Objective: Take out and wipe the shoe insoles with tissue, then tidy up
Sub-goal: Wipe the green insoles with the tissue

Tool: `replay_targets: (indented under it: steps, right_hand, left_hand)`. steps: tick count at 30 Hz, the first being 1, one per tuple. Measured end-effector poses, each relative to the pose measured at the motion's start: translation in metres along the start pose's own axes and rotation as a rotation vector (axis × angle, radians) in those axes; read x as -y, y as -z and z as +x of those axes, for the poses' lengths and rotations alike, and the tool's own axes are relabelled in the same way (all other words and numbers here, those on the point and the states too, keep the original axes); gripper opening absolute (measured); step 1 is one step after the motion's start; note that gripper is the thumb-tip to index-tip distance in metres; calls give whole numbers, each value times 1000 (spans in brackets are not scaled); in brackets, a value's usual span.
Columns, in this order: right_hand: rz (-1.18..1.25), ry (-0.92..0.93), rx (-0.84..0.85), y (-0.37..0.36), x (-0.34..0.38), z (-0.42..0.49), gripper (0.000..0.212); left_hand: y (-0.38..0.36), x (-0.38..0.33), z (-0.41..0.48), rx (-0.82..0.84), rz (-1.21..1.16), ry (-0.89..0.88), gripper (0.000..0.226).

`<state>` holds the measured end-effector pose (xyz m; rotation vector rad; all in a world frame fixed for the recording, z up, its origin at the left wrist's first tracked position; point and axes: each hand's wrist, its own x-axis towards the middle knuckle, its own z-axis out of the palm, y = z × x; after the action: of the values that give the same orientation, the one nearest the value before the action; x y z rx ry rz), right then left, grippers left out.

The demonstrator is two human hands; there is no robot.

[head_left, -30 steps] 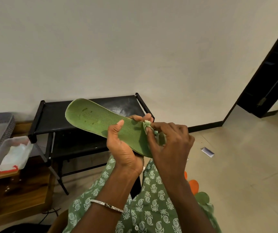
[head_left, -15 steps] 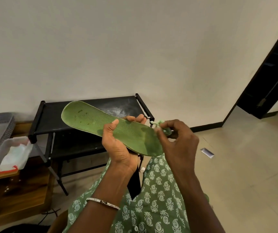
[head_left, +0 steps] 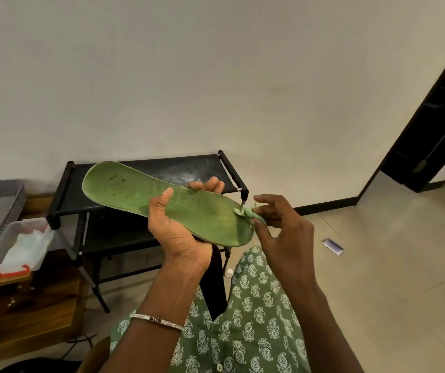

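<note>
Green insole [head_left: 162,200] gripped mid-length by left hand [head_left: 181,232]; right hand [head_left: 283,232] pinches tissue [head_left: 248,212] at its heel edge

A single head-worn wide camera looks forward and down, close, facing the black rack [head_left: 189,168] ahead.
</note>
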<state>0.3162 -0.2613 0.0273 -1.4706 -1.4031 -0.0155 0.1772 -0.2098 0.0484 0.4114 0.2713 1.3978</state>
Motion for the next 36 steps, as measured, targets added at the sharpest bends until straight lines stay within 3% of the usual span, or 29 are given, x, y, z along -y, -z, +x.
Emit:
replay_targets:
  steps: [8, 15, 19, 24, 29, 36]
  right_hand:
    - [-20, 138, -11, -24, 27, -6, 20]
    - [-111, -8, 1, -6, -5, -5, 20]
    - [-124, 31, 4, -12, 7, -9, 19]
    - [-116, 148, 149, -24, 29, -16, 20]
    - [-153, 41, -54, -9, 6, -5, 21]
    - [11, 16, -80, -10, 7, -2, 21]
  left_hand:
    - [-6, 11, -8, 18, -37, 111, 44]
    - [5, 5, 1, -3, 19, 30, 49]
    - [6, 2, 4, -2, 13, 13, 51]
    - [3, -1, 0, 5, 2, 44, 51]
    - [10, -5, 4, 21, -13, 50, 53]
    - [14, 2, 8, 132, -29, 19, 59]
